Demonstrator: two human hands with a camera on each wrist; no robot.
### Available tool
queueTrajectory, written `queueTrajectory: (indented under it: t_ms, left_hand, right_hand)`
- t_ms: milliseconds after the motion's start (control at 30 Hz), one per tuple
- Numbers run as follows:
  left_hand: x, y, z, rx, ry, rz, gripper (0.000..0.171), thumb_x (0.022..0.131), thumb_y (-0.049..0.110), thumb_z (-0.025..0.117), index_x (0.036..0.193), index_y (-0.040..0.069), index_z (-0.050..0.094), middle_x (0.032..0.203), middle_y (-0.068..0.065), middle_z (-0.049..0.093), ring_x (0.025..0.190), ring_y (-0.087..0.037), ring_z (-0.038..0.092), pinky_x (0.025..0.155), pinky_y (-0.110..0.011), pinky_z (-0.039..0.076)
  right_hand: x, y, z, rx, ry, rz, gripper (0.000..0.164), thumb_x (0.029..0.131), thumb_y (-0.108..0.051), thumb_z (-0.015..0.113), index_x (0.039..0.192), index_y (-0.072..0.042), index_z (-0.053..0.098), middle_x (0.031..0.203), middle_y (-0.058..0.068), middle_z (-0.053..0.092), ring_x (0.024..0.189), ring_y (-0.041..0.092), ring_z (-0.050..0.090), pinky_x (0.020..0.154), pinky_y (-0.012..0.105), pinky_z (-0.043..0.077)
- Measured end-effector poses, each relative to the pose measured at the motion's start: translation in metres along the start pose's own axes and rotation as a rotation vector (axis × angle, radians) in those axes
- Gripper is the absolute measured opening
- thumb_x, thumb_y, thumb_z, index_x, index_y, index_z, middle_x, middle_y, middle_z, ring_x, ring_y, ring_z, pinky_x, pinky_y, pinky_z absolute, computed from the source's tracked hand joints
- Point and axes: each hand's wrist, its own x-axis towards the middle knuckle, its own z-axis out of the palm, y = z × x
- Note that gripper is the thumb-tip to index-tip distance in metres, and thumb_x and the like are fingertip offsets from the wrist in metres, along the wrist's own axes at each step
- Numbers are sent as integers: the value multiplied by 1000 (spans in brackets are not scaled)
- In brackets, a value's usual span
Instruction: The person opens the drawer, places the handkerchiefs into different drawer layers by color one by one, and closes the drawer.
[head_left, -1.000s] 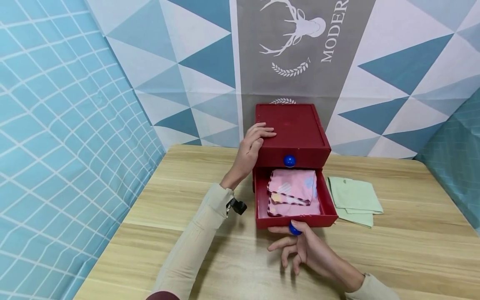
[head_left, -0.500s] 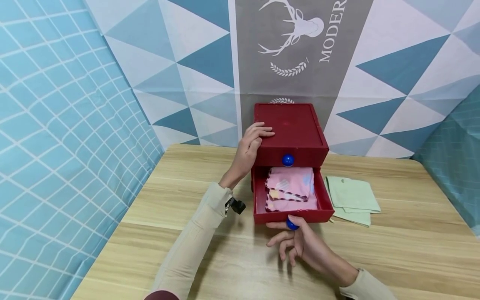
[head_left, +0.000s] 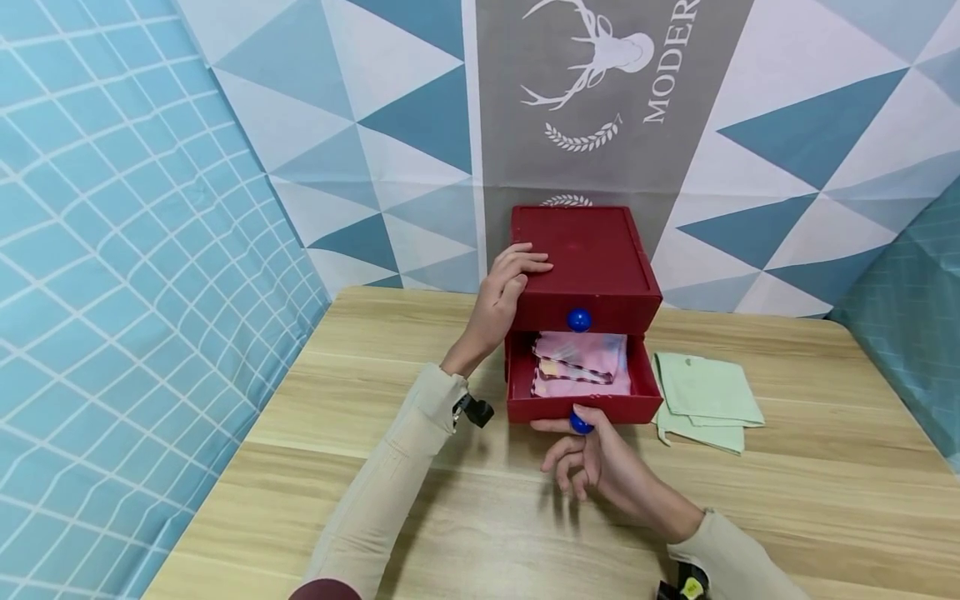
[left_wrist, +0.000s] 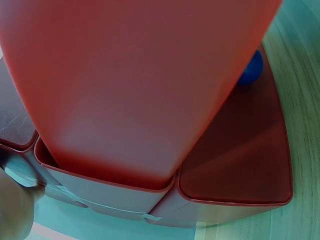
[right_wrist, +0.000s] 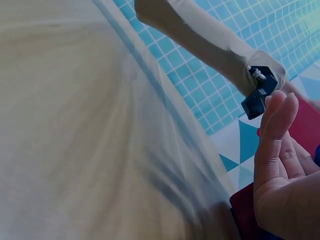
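So, right hand [head_left: 603,460] has the lower blue knob [head_left: 581,423] pinched between thumb and index finger; other three fingers loosely bent below, clear of the knob. Left hand [head_left: 497,302] isn't grasping anything: it rests over the left edge of the red cabinet [head_left: 585,254], fingers laid flat on the top.

Lower drawer [head_left: 543,410] is partway out toward the person, its knob at the front centre. Inside: folded pink cloth [head_left: 581,387], layered, dark-and-white checked trim, pale blue and yellow patches, back end under the upper drawer. Upper drawer [head_left: 622,315] sits fully in, with its own upper blue knob [head_left: 579,320] centred on the face.

Folded green cloth [head_left: 708,392] lies on the worktop [head_left: 375,342] just beside the cabinet, on the person's right, small loop at its near left corner. Can't tell whether it touches the drawer.

Both arms in light sleeves [head_left: 405,458], black wrist device [head_left: 475,411] on the left, another partly visible on the right. Left wrist view is mostly red panels up close, plus a blue knob; can't tell which one.

Behind the cabinet: geometric backdrop [head_left: 408,108], grey strip with white deer print. Blue grid sheet [head_left: 112,250] off to the left.
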Motion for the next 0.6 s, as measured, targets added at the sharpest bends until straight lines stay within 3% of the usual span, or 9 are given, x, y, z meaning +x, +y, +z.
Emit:
queueTrajectory:
  t_ms: [333,600]
  left_hand:
    - [0,0,-1,13,-12,-5,42,100,12,32,118,4,70,133,-9,61,140,-20,36,119,-36,23]
    - [-1,1,-1,10,-17,-10,43,101,14,31,117,4,69,132,-10,60,140,-20,36,119,-37,23]
  right_hand:
    - [24,-8,-15,-20,18,-51,69,107,-50,22,144,3,46,89,8,72,63,15,65,49,26,50]
    - [42,-17,-27,1,46,-42,65,106,-51,26,139,-2,53,89,7,72,61,15,64,49,25,49]
